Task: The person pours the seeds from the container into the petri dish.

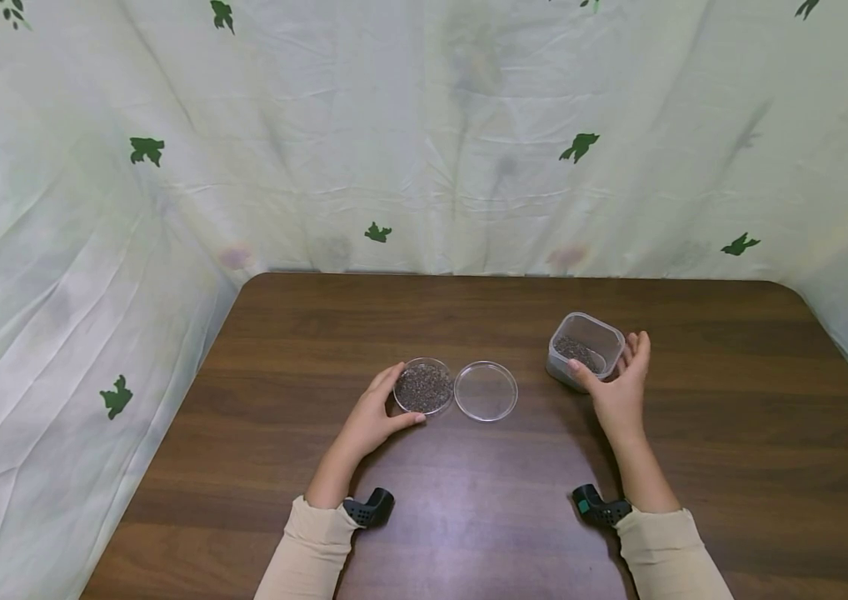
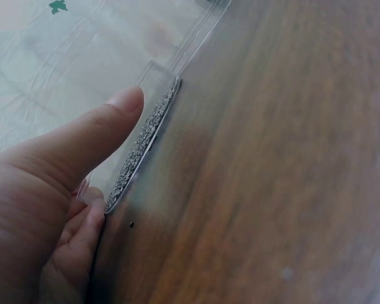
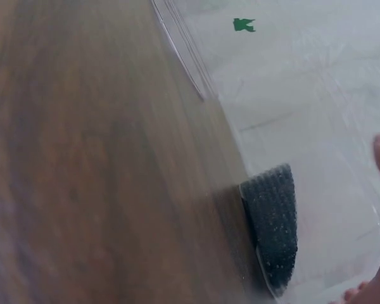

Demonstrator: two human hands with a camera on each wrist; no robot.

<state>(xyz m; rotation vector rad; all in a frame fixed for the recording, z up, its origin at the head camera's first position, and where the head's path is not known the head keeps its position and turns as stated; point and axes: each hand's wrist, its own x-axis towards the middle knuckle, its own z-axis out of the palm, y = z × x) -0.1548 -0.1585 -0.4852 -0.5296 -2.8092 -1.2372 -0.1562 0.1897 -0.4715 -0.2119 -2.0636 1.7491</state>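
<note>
Dark grey granules cover the bottom of a clear round petri dish (image 1: 424, 386) on the table. Around its left side goes my left hand (image 1: 373, 421), fingers at the far edge and thumb at the near edge. In the left wrist view the thumb (image 2: 107, 120) crosses in front of the dish wall. A clear petri dish lid (image 1: 486, 391) lies just right of the dish. My right hand (image 1: 621, 396) holds a translucent plastic container (image 1: 565, 373) between thumb and fingers at its right side. Similar dark granules (image 3: 272, 228) are inside, at the container's base.
The brown wooden table (image 1: 461, 500) ends at a pale curtain (image 1: 454, 150) with green leaf shapes. A tiny dark speck (image 2: 132, 224) lies on the table near the dish. Both wrists wear black camera bands.
</note>
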